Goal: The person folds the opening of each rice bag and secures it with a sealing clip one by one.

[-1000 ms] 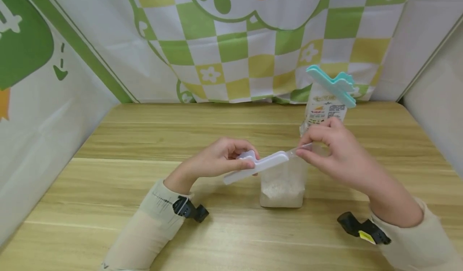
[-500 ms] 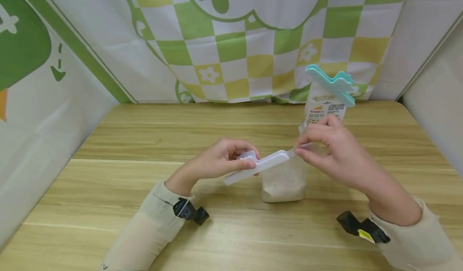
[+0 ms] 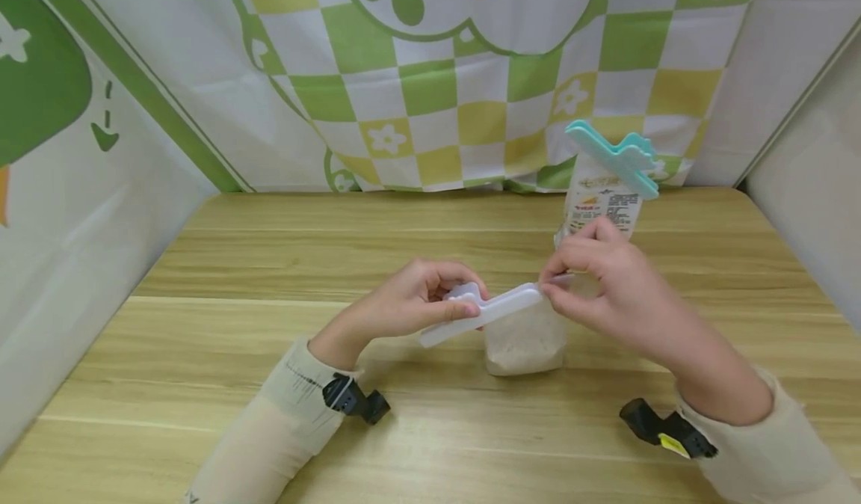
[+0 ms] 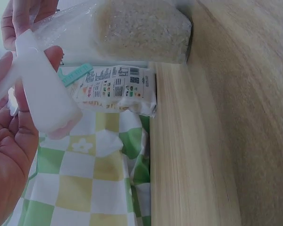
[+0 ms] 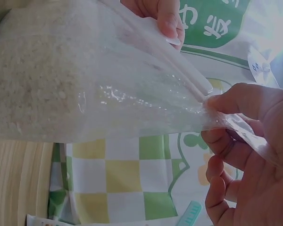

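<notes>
A clear plastic bag of rice (image 3: 525, 343) hangs upright below both hands in the head view, its bottom close over the table. My left hand (image 3: 410, 306) grips a pale lavender bag clip (image 3: 504, 308) by its wavy handle, fingers behind and thumb in front. The clip's long bar slants across the bag's upper part. My right hand (image 3: 612, 291) pinches the bag's top corner between thumb and forefinger, right at the clip's end. In the right wrist view, the clear film (image 5: 141, 101) runs taut from the rice to this pinch, and the clip bar (image 5: 179, 61) lies along its upper edge.
Behind my right hand stands a printed food package (image 3: 602, 201) closed with a turquoise bag clip (image 3: 615, 160). A wooden table (image 3: 255, 265) lies under everything. Checkered green and yellow cloth (image 3: 430, 115) hangs along the back edge, with white side walls.
My right hand has slid slightly left along the bag's top, up to the clip's end. The bag's bottom sits a little higher in view. My left hand keeps its grip on the bag clip.
</notes>
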`<control>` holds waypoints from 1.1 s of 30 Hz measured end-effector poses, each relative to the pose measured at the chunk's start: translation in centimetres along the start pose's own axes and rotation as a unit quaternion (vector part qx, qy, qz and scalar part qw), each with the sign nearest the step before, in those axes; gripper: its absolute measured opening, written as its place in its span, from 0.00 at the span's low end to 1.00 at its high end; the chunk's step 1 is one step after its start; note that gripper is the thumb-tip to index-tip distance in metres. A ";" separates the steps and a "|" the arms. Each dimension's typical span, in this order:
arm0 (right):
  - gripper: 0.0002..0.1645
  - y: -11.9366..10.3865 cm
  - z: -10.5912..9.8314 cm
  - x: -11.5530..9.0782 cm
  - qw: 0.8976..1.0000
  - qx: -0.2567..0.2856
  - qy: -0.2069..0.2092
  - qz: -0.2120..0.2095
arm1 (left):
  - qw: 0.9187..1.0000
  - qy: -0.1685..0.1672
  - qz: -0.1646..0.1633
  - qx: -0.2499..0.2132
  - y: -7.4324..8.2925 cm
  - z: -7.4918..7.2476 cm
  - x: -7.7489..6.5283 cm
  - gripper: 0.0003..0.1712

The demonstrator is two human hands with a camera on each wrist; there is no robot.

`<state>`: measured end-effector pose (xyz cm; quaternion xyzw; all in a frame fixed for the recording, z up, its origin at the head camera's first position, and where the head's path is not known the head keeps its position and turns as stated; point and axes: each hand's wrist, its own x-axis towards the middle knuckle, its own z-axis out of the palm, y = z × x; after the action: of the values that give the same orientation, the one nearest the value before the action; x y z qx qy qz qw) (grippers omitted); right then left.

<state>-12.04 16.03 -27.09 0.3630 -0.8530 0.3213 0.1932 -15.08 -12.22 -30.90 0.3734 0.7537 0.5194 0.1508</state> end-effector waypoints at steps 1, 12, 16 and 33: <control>0.18 0.0 0.0 0.0 1.000 0.000 0.002 -0.005 | 1.000 0.002 0.000 0.000 0.0 0.1 0.0 0.08; 0.16 0.9 -0.3 -0.2 1.000 0.019 -0.019 -0.002 | 1.000 0.014 0.006 -0.002 0.0 0.5 0.2 0.08; 0.16 0.8 -0.6 -0.4 0.999 -0.002 -0.038 0.010 | 1.000 0.010 0.008 -0.006 -0.1 0.6 0.3 0.08; 0.16 0.4 -1.1 -0.3 0.998 -0.016 -0.066 -0.004 | 1.000 0.006 0.007 -0.011 0.1 0.7 0.3 0.08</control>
<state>-12.03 17.11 -26.63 0.3840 -0.8675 0.2816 0.1436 -14.77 -11.53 -31.04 0.3738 0.7464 0.5309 0.1464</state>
